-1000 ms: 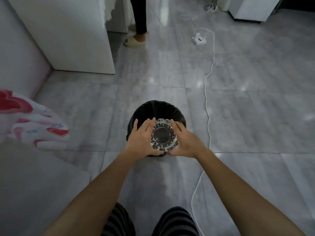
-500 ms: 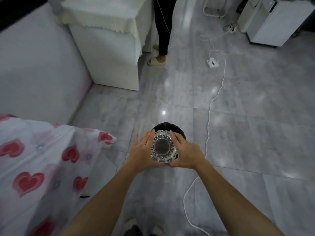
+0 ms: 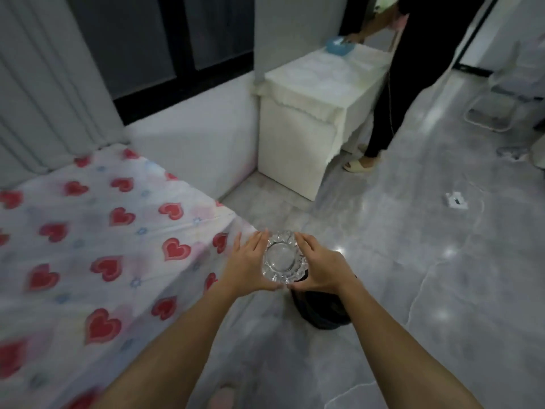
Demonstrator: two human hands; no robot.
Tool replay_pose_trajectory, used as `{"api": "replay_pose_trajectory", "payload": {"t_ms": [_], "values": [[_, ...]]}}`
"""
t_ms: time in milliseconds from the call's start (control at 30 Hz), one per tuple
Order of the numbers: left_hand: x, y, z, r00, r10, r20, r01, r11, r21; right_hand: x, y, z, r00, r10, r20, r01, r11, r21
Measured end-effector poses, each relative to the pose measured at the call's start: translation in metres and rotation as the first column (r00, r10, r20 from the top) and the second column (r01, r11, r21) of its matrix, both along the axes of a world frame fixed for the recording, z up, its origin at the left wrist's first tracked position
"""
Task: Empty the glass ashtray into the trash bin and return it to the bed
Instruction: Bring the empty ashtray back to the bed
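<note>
The cut-glass ashtray [image 3: 283,257] is held between both palms in mid-air, its bowl facing up and looking empty. My left hand [image 3: 246,264] presses its left side and my right hand [image 3: 323,265] its right side. The black trash bin [image 3: 320,309] stands on the floor just below and behind my right wrist, mostly hidden by my forearm. The bed [image 3: 97,246], covered in a white sheet with red hearts, fills the left; its corner lies just left of the ashtray.
A white cabinet [image 3: 315,113] with a cream cloth stands beyond the bed. A person in black [image 3: 410,84] stands beside it, reaching to a blue bowl [image 3: 339,47]. A white power strip [image 3: 456,200] and cable lie on the grey tiled floor at right.
The view has swung up and left, bringing much more of the bed into sight. The ashtray, still in both hands, has come off the bin toward the bed corner.
</note>
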State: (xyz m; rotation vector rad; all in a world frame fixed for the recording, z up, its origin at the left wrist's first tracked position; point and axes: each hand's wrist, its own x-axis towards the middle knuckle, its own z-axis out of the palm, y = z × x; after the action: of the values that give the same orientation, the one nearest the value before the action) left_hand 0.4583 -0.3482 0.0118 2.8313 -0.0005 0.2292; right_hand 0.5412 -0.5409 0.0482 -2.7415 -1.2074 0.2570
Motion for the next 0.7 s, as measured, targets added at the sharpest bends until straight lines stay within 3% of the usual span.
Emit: {"api": "replay_pose_trajectory", "payload": {"t_ms": [267,500,700], "values": [[-0.104,0.094,0.028,0.937,0.348,-0.013,-0.345,0.934,0.094,-0.037,0.138,0.014,0.927,0.376,0.002,-0.376,0.925,0.05],[-0.216,0.182,0.05,0.775,0.632,-0.032,-0.627,0.773,0.094,-0.115,0.276,0.04,0.769,0.636,0.062,-0.639,0.768,0.046],[-0.314,0.251,0.048,0.645,0.763,-0.051,-0.759,0.647,0.08,-0.199,0.382,0.036,0.643,0.764,0.046,-0.765,0.643,0.009]]}}
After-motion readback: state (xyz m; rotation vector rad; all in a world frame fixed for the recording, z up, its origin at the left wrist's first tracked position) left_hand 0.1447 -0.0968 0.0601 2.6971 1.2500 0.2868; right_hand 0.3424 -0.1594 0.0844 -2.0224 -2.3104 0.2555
